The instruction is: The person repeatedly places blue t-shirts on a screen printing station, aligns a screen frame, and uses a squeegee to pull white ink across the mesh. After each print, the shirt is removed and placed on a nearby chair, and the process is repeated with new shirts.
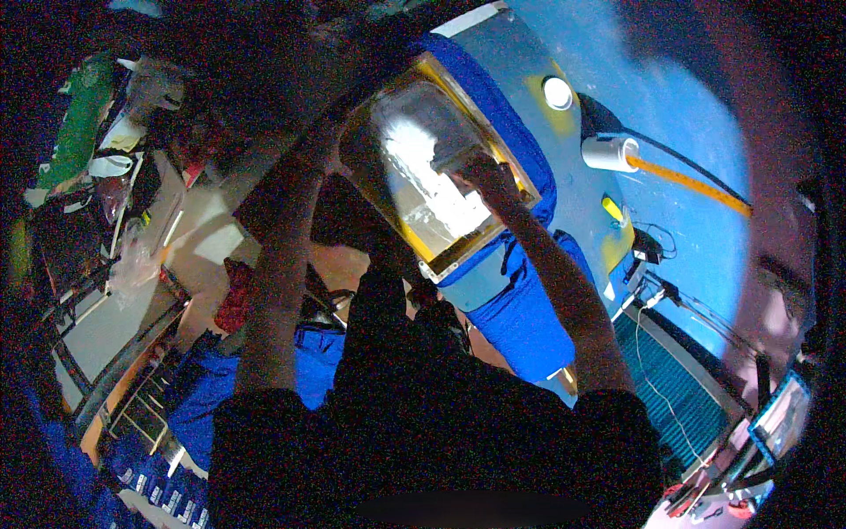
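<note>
A brightly lit frame [414, 245] with pale yellow and wooden edges lies tilted in front of me, a glowing white surface [441, 207] inside it. Over the right part of that surface my right hand [489, 182] is bent inward, its fingers drawn together. Shadow hides anything that may be between them. My left hand [326, 150] is at the frame's left edge, so dark that its fingers cannot be made out. Blue cloth [520, 141] wraps along the frame's far right side.
A grey-blue table surface [493, 53] carries a round white lamp or disc [557, 93]. Beyond it are a white cylinder [610, 153] with an orange strip [692, 185], a yellow marker-like object [612, 208] and cables [670, 238]. More blue cloth [529, 317] hangs nearer me. Clutter fills the dark left side.
</note>
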{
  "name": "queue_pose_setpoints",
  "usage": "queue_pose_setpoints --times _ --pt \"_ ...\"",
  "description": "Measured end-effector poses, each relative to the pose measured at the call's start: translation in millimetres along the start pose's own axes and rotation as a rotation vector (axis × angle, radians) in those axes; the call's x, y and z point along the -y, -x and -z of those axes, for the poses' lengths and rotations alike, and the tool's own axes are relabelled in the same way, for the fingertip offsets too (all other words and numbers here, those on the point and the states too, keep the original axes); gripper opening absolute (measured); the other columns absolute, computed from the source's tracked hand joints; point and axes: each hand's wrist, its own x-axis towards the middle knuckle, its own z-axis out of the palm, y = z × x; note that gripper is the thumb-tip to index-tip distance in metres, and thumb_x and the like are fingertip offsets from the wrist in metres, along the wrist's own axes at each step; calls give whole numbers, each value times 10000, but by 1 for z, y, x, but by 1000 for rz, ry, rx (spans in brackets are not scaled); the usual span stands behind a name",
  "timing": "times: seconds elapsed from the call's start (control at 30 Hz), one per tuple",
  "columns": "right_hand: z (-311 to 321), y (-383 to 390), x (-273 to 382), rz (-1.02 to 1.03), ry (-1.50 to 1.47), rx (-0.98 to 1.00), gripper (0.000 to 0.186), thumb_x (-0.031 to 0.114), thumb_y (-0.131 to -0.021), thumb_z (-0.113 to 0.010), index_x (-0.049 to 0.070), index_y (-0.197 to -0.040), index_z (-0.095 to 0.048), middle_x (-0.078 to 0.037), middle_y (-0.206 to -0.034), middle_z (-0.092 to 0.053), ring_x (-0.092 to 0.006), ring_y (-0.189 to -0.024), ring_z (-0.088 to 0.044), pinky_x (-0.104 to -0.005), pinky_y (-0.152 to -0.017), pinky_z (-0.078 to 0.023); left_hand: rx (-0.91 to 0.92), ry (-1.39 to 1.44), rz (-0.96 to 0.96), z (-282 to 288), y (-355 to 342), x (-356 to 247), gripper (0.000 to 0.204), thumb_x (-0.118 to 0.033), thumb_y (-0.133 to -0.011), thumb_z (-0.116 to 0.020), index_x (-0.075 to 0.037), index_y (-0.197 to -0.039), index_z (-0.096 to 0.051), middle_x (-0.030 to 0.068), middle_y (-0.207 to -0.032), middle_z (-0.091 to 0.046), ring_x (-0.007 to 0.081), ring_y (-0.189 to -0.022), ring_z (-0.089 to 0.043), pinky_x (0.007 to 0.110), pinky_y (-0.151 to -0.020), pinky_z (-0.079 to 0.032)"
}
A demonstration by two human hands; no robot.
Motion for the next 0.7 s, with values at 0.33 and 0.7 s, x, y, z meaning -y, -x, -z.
queue_pose_setpoints --times 0.33,0.7 --pt "30 137 -9 374 1222 -50 348 225 -975 -599 227 -1313 -680 -135 -1378 -627 -341 -1313 -587 -434 -1055 -521 -4 -17 -6 -4 -2 5 643 -231 -993 -632 -176 -1587 -394 200 -1605 -406 433 -1459 -404 565 -1191 -368" --pt "-31 -69 64 81 59 -385 335 318 -1047 -598 44 -1215 -692 -144 -1172 -735 -251 -1103 -684 -407 -981 -527 5 1 7 -3 -3 2 619 -203 -1006 -604 -172 -1587 -394 198 -1602 -412 431 -1450 -418 560 -1185 -382"
